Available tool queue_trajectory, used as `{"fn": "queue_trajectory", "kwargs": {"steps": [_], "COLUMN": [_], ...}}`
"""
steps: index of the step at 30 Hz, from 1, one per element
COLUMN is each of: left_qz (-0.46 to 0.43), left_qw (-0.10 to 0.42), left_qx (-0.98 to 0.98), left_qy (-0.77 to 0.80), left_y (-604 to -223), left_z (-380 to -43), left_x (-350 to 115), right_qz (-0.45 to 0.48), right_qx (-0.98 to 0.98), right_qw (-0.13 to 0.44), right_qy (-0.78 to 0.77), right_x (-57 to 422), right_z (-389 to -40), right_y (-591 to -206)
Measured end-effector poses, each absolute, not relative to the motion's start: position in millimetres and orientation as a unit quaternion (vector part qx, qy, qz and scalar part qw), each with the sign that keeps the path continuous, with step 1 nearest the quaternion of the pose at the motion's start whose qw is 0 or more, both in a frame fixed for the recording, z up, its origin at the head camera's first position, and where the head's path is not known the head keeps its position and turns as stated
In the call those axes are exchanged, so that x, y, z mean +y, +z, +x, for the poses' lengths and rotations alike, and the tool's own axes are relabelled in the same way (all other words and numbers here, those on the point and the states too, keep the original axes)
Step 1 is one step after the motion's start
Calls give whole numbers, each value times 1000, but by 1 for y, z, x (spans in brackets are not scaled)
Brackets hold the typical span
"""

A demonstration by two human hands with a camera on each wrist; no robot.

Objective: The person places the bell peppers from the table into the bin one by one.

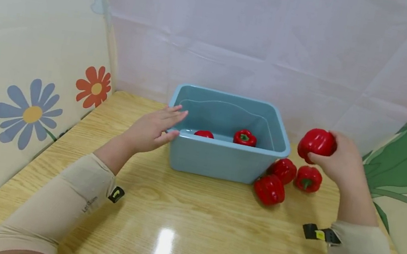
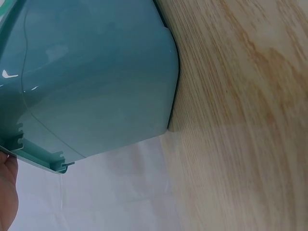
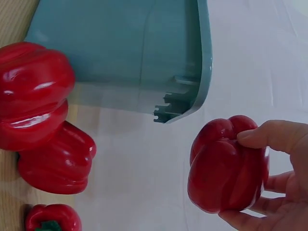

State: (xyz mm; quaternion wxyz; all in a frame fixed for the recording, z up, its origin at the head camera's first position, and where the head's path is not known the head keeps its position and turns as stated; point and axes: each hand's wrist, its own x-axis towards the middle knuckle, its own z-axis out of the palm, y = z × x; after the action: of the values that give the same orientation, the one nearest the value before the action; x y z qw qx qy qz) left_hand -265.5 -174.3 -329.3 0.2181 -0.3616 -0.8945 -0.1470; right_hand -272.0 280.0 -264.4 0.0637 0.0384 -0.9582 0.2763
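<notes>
A red bell pepper [image 1: 316, 146] is held in the air by my right hand [image 1: 342, 160], to the right of the blue bin [image 1: 218, 160]. In the right wrist view the thumb and fingers grip this pepper [image 3: 226, 166] from opposite sides. My left hand [image 1: 155, 130] rests at the bin's left rim, its fingers extended over the edge. Two red peppers lie inside the bin: one pepper [image 1: 245, 137] with its green stem end showing, and another pepper [image 1: 204, 134] mostly hidden by the front wall.
Three more peppers sit on the wooden table [image 1: 204, 220] by the bin's right end: one in front [image 1: 270, 190], one behind it [image 1: 283, 171] and one farther right [image 1: 308, 179]. A white-covered wall [image 1: 242, 31] stands behind; flower-printed sheets [image 1: 30, 113] line both sides.
</notes>
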Motion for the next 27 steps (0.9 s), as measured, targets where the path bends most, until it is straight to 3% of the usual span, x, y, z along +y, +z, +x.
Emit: {"fn": "queue_trajectory", "kwargs": {"steps": [27], "left_qz": [-362], "left_qw": [224], "left_qx": [-894], "left_qy": [-141], "left_y": [-331], "left_z": [-267], "left_x": [-175], "right_qz": [69], "right_qx": [-947], "right_qw": [102], "right_qy": [296], "right_x": [237], "right_z": [-278], "right_y": [-249]}}
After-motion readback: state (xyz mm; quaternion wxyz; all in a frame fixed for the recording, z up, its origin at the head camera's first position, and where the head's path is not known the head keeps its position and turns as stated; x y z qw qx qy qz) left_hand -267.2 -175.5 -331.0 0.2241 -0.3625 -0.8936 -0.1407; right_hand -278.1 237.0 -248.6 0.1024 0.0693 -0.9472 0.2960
